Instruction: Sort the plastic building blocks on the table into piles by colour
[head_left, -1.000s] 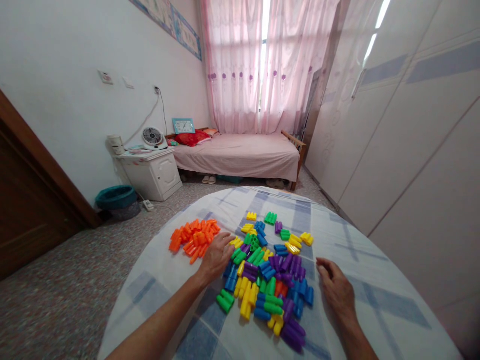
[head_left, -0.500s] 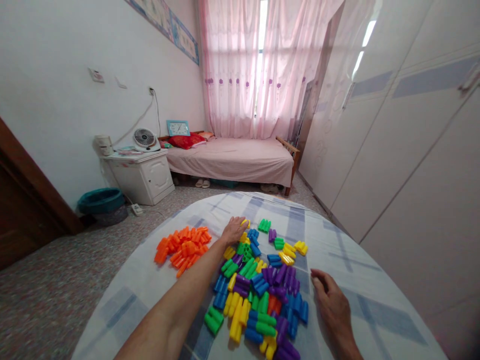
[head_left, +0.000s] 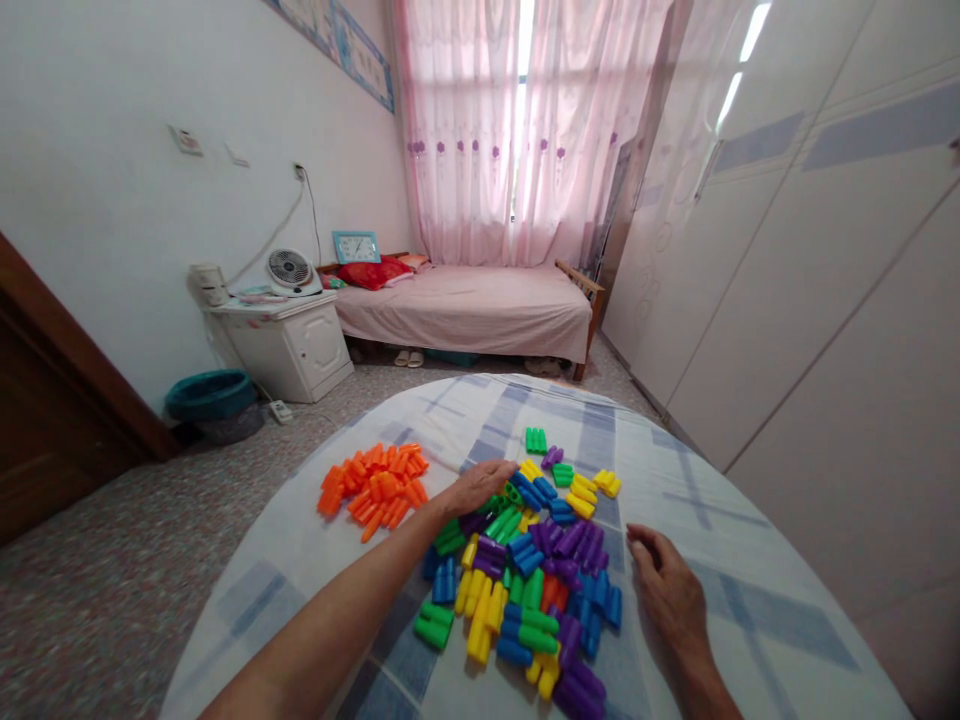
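Note:
My left hand (head_left: 484, 487) reaches over the far left side of a mixed pile of plastic building blocks shaped like joined tubes. Its fingers are stretched out, the tips against a yellow block (head_left: 531, 470) and blue blocks (head_left: 534, 490). Green blocks (head_left: 504, 522) lie partly under the hand, and the forearm covers part of the pile's left side. My right hand (head_left: 667, 585) rests on the table right of the pile, fingers loosely bent and thumb apart, holding nothing. Nearest to it are purple blocks (head_left: 581, 545) and blue blocks (head_left: 600, 600).
A separate heap of orange blocks (head_left: 375, 485) lies left of my left forearm. A checked cloth covers the round table (head_left: 720, 510). Beyond stand a bed (head_left: 480, 305), a white cabinet (head_left: 300, 345) with a fan (head_left: 290, 268), a bin (head_left: 214, 400) and a wardrobe (head_left: 787, 270).
My left hand has moved right and slightly nearer, and the yellow and blue blocks at its fingertips have shifted right with it. My right hand stays beside the pile. The view has shifted slightly.

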